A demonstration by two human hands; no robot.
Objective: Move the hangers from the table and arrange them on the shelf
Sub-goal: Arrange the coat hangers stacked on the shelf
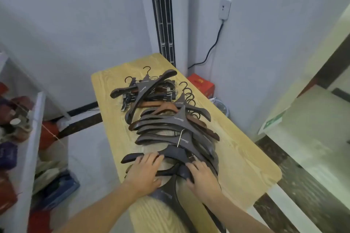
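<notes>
Lower hangers (176, 204) are cut off by the bottom edge and partly covered by the left hand (144, 171) and right hand (201, 177); what the fingers grip cannot be told. Both forearms are cropped at the bottom. The shelf (31, 138) contents at left are blurred and cropped by the edge.

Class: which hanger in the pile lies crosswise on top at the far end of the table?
The long dark hanger atop the far heap of clip hangers; it slants diagonally, unlike the nearer overlapping row.
</notes>
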